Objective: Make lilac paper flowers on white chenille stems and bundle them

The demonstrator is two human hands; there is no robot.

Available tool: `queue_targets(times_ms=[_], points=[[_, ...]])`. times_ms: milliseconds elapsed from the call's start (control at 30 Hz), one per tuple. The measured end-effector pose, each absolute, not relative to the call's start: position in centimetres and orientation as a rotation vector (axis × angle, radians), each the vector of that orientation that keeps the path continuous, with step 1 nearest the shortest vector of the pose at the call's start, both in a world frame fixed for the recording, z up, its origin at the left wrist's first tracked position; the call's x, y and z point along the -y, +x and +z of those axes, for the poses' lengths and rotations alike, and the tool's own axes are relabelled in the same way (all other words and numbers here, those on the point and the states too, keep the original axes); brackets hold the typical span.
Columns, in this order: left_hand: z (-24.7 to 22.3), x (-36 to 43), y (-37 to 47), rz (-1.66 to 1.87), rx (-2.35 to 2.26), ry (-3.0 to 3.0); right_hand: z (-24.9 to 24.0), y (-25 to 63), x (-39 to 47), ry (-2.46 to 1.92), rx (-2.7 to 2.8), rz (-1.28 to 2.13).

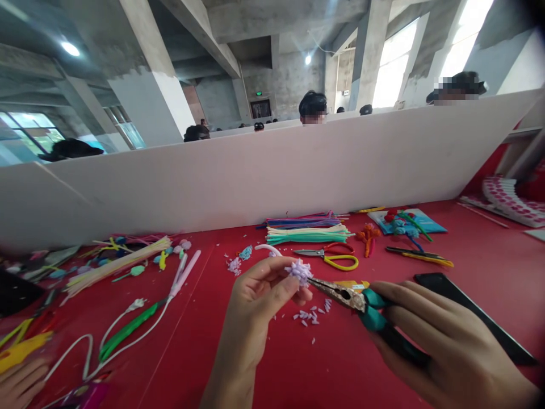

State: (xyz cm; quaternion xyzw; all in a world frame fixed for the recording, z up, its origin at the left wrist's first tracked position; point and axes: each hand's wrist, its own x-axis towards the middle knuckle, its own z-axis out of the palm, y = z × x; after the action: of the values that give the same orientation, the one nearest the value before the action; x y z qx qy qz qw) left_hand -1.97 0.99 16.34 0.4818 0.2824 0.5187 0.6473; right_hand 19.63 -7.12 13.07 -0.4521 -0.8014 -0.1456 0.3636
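Note:
Between the thumb and fingers of my left hand (pixel 266 292) is a small spiky lilac flower (pixel 300 271). My right hand (pixel 438 335) is wrapped round the green and black handles of rusty needle-nose pliers (pixel 340 292). The tips of the pliers meet the flower's right side; whether they grip a piece of it is too small to tell. Below the flower, lilac clippings (pixel 310 316) lie scattered on the red table (pixel 323 369).
Scissors (pixel 340 258), pipe-cleaner bundles (pixel 309 234) and a black flat object (pixel 472 315) lie behind and to the right. At left are a white-corded tool (pixel 183 275), a green stick (pixel 128 332) and another person's hand (pixel 25 380). A white partition (pixel 255 176) stands behind.

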Motion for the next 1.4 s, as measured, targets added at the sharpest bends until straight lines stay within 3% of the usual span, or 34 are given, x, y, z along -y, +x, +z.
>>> queue_targets(times_ms=[1133, 1400], points=[[16.4, -0.7, -1.3, 1.205, -0.742, 1.108, 14.3, 20.3, 6.9, -1.219, 2.164, -0.53], [16.5, -0.4, -1.1, 1.158, -0.778, 1.1, 13.8, 20.7, 6.9, -1.252, 2.172, -0.729]])
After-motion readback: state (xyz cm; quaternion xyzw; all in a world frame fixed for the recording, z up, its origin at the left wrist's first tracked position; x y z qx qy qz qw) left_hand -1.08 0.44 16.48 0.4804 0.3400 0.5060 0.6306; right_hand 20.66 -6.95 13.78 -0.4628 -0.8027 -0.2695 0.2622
